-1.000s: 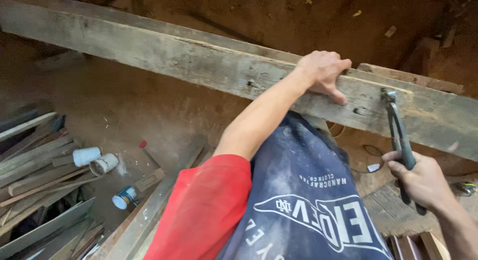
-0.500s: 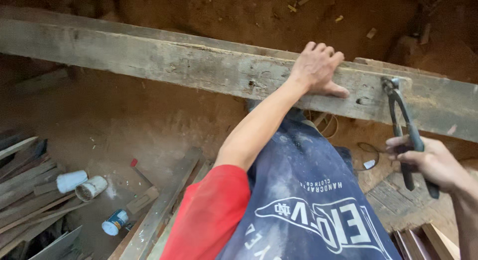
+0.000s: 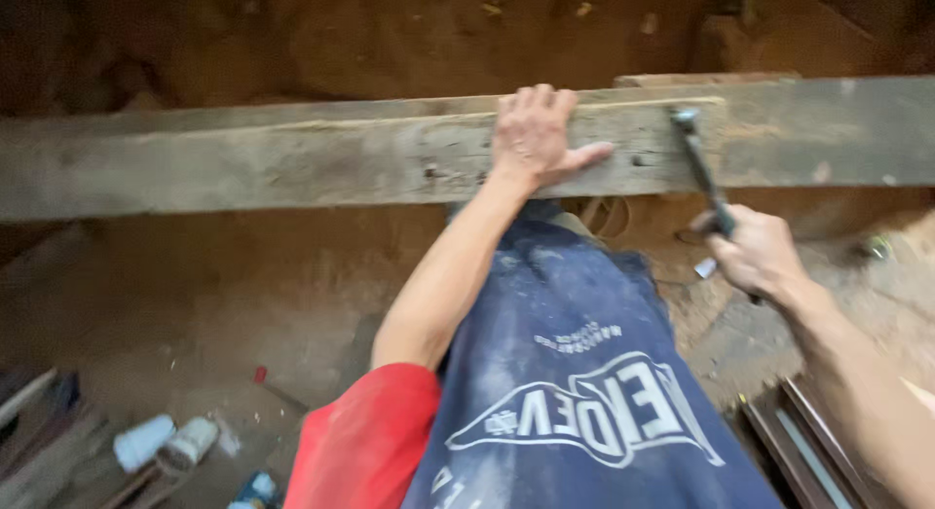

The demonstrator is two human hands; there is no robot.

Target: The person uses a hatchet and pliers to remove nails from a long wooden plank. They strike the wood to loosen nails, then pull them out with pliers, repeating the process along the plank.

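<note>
Left fingers [image 3: 534, 102] spread flat, hooked over the top edge of the weathered plank [image 3: 292, 163], thumb out along its face. Right hand [image 3: 755, 254] fisted round the hammer [image 3: 703, 173] handle, head up against the plank just right of that thumb. Handle running up and slightly left; plank lying crosswise, left to right. Behind, red earth; below, dusty blue apron [image 3: 575, 392].
</note>
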